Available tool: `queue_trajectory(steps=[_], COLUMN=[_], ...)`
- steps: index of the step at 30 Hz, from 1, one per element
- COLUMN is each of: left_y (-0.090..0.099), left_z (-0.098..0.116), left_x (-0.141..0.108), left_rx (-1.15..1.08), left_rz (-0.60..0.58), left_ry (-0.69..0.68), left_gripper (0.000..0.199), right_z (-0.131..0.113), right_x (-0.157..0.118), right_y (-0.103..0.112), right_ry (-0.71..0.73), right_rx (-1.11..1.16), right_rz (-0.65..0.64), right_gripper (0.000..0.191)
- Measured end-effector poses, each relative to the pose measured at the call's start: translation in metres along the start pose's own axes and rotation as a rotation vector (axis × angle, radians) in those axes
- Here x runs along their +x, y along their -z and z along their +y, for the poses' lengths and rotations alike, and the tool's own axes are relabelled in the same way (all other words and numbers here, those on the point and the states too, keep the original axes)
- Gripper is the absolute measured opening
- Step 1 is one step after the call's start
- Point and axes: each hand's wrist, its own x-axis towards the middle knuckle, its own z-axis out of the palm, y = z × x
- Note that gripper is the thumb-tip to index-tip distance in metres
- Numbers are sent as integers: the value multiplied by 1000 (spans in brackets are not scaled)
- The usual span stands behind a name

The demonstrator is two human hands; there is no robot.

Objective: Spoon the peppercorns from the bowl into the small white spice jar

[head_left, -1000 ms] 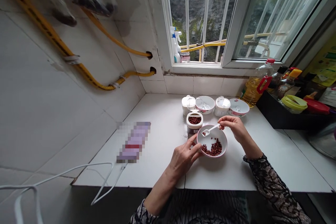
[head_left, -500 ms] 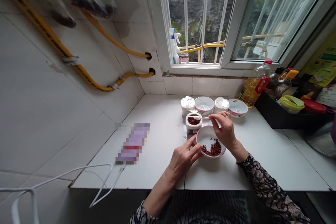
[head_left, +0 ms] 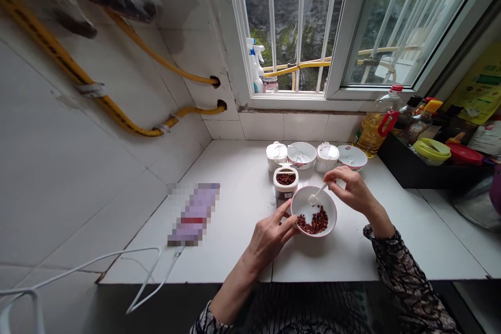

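A white bowl with a pink rim (head_left: 333, 212) stands on the counter, with dark red peppercorn-like grains (head_left: 318, 222) in its lower part. My left hand (head_left: 270, 235) grips the bowl's left side. Between the fingertips of my right hand (head_left: 350, 190) is a small white spoon (head_left: 313, 199), its scoop over the inside of the bowl. Just behind and left of the bowl, an open white-rimmed jar (head_left: 285, 179) holds more of the same grains.
Behind stand two white lidded jars (head_left: 276, 155) (head_left: 327, 156) and two bowls (head_left: 301, 155) (head_left: 352, 157). An oil bottle (head_left: 373, 128) and black box (head_left: 415, 167) are right. A pixelated purple object (head_left: 194, 214) with a white cable (head_left: 156, 258) lies left.
My right hand has moved right, bringing the spoon from over the grain jar to over the bowl. My left hand still holds the bowl. The view has shifted slightly.
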Motion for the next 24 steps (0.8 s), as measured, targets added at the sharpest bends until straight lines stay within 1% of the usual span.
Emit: queue_trajectory(steps=[2, 4, 6, 9, 11, 15, 20, 24], left_y=[0, 0, 0, 1, 1, 1, 2, 3], left_z=[0, -1, -1, -1, 0, 0, 1, 2], left_x=[0, -1, -1, -2, -1, -1, 1, 2], left_rx=[-2, 4, 11, 3, -9, -11, -3, 2], left_rz=[-6, -3, -9, -15, -18, -7, 1, 13], left_ry=[-9, -16, -15, -7, 2, 4, 0, -7], left_gripper=[16, 15, 15, 14, 14, 15, 17, 18], right_z=[-1, -7, -14, -24, -26, -24, -16, -10], right_x=[-2, -3, -4, -5, -6, -5, -3, -2], right_y=[1, -1, -5, -12, -15, -15, -9, -11], right_ry=[23, 30, 28, 2, -33, -144, -340, -479], right_rx=[-120, -199, -192, -95, -46, 50, 311, 491], right_rz=[-99, -169, -243, -311, -306, -226, -199, -134], right_gripper=[16, 17, 18, 21, 22, 21, 15, 13])
